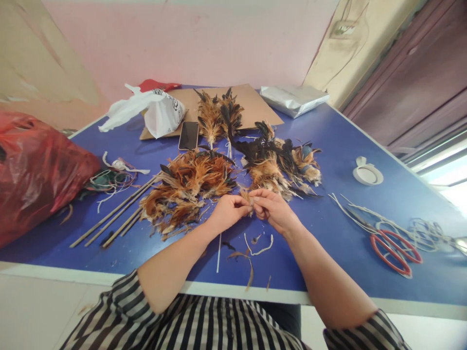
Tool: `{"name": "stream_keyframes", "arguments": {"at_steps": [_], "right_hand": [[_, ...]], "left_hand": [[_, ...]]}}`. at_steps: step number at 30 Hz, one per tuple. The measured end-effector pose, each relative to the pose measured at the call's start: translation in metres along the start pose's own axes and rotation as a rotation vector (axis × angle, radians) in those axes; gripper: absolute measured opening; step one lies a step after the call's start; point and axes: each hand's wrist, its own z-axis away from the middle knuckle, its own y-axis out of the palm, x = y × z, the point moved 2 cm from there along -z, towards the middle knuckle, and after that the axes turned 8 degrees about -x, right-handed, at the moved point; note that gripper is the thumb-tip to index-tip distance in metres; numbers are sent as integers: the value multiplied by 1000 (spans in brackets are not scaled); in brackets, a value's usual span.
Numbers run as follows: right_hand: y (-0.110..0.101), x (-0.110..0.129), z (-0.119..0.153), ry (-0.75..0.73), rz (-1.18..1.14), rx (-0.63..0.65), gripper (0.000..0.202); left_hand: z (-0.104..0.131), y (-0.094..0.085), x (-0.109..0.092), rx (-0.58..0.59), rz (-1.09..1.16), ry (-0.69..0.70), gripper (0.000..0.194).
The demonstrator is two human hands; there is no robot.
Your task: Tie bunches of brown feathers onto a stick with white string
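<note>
Near the front of the blue table, both my hands meet around a small tuft of light brown feathers [245, 195]. My left hand [230, 211] is closed, thumb and fingers pinching the tuft from the left. From the right, my right hand [272, 209] pinches at the same tuft, its fingers curled. To the left lies a loose heap of orange-brown feathers [197, 177]. Behind my right hand is a pile of darker and tan feathers [268, 167]. A short white string [260, 252] and stray feathers [251, 272] lie below my hands.
Thin sticks [116, 214] lie at left by a red plastic bag [40, 170]. Red-handled scissors [396, 250], tangled cord [425, 231] and a roll of tape [368, 174] are at right. Behind are a phone [188, 135], white bag [164, 114], cardboard [255, 104] and silver packet [294, 98].
</note>
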Motion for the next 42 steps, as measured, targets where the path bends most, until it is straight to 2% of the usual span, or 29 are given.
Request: {"name": "stream_keyframes", "arguments": {"at_steps": [3,8,11,15,19,22,25,28,31,36,42], "right_hand": [[0,-2,-1,-13,27,0,18],[-2,-4,-3,-10,43,-20,21],[-4,-5,-5,10,96,-39,21],[-5,-5,-4,-8,398,-89,18],[-1,-6,-2,-110,632,-31,18],[0,-5,-1,-163,692,-21,21],[-1,-2,-2,-152,642,-64,25],[-3,1,-2,-125,619,-80,21],[-5,2,-1,-156,753,-34,20],[-8,3,2,-385,1086,-2,26],[-9,1,-1,-446,1146,50,28]], "left_hand": [[0,-1,-1,-29,-86,80,14],[3,-3,-5,-116,-313,305,5],[3,-3,-4,-114,-383,372,5],[1,-3,1,-69,-471,383,6],[0,-3,5,-45,-553,382,5],[1,-3,5,-38,-581,399,6],[0,-2,6,-41,-589,394,7],[-3,-3,8,-58,-578,372,6],[-5,-4,11,-68,-564,372,7],[-4,-3,12,-69,-581,382,8],[0,1,5,-15,-436,436,9]]}}
